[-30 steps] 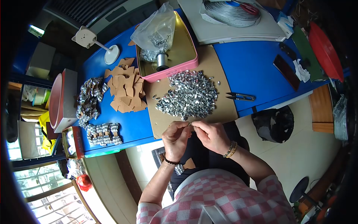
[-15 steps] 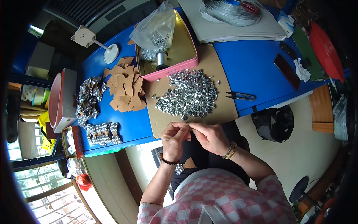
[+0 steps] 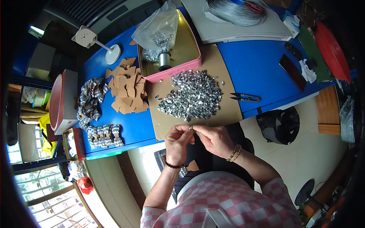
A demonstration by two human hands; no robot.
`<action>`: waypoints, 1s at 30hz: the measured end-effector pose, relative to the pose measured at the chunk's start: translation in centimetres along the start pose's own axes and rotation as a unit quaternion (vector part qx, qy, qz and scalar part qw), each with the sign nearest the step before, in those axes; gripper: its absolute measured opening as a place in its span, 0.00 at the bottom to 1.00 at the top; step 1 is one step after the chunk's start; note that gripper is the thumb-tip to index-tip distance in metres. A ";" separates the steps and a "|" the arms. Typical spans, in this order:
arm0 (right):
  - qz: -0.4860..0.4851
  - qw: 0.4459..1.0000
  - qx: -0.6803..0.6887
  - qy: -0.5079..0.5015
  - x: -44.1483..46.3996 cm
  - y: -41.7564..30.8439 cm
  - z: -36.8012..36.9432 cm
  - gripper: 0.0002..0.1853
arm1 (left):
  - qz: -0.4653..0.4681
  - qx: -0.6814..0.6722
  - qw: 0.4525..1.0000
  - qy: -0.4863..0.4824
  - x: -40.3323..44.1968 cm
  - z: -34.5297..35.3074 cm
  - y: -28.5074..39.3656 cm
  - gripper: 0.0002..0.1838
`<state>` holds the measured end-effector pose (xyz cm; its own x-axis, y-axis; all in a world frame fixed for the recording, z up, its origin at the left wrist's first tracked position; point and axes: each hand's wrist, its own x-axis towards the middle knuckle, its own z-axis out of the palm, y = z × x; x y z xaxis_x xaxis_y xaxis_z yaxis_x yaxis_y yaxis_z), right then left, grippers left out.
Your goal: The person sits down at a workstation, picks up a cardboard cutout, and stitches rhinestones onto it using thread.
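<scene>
My left hand [image 3: 177,143] and my right hand [image 3: 215,140] meet at the table's near edge, fingertips pinched together. Between them shows a small silver bead [image 3: 191,128]; any thread on it is too fine to make out. Just beyond the fingers, a heap of shiny silver beads [image 3: 194,97] covers much of a brown cardboard sheet [image 3: 228,108]. On my lap, below the left wrist, lie a brown card piece [image 3: 193,166] and a cluster of silver beads [image 3: 183,172].
A pink tin [image 3: 175,72] holds a wire spool [image 3: 164,60] and a plastic bag [image 3: 157,32]. Left are brown card pieces [image 3: 127,89] and beaded strands [image 3: 89,102]. Thread snips [image 3: 245,98] and a phone [image 3: 292,72] lie right. A black bin [image 3: 279,125] stands below.
The fingertips have shifted very slightly, and the silver bead between them shows more clearly. Everything on the table stays where it was.
</scene>
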<state>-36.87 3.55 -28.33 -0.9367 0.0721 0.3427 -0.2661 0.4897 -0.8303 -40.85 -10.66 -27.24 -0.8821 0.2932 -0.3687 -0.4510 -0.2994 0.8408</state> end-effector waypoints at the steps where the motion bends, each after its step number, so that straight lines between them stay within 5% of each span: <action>1: -0.002 1.000 -0.003 0.000 0.0 0.1 0.0 0.08 | -0.003 -0.003 1.000 -0.010 -0.1 0.0 -0.1 0.03; 10: 0.274 0.894 0.334 -0.120 1.0 -1.4 -1.7 0.05 | -0.016 0.058 0.997 -0.056 -0.5 0.0 0.1 0.03; 13: 0.135 0.970 0.181 -0.092 0.9 -1.1 -1.6 0.05 | -0.019 0.093 0.994 -0.061 -0.6 -0.1 -0.3 0.03; 14: 0.135 0.970 0.183 -0.092 0.8 -0.8 -1.3 0.05 | -0.020 0.110 0.992 -0.061 -0.6 -0.1 -0.4 0.03; 17: -0.062 0.997 0.033 0.015 0.8 0.3 -0.4 0.06 | -0.023 0.138 0.988 -0.066 -0.7 0.0 -0.5 0.03; 20: -0.001 0.993 0.107 0.053 0.8 0.2 -0.6 0.05 | -0.022 0.159 0.985 -0.071 -0.7 0.0 -0.4 0.02; 22: 0.030 0.986 0.148 0.070 1.1 -0.5 -1.0 0.05 | 0.080 0.243 0.966 -0.049 -0.3 -0.3 -0.5 0.03; 25: 0.238 0.895 0.377 -0.014 1.8 -1.6 -2.4 0.05 | 0.182 0.358 0.915 -0.028 0.9 0.0 0.6 0.03; 27: 0.226 0.904 0.362 -0.014 1.7 -1.2 -2.6 0.05 | 0.280 0.495 0.822 0.010 1.8 0.1 1.7 0.04; 30: 0.210 0.917 0.339 -0.016 1.3 -0.7 -2.3 0.07 | 0.351 0.544 0.762 0.000 3.4 -0.7 0.5 0.05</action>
<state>-37.39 5.26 -26.33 -0.9922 0.1003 -0.0746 0.0498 -0.2299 -0.9719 -44.20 -10.45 -28.41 -0.8546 0.4070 0.3225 0.5110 0.5483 0.6620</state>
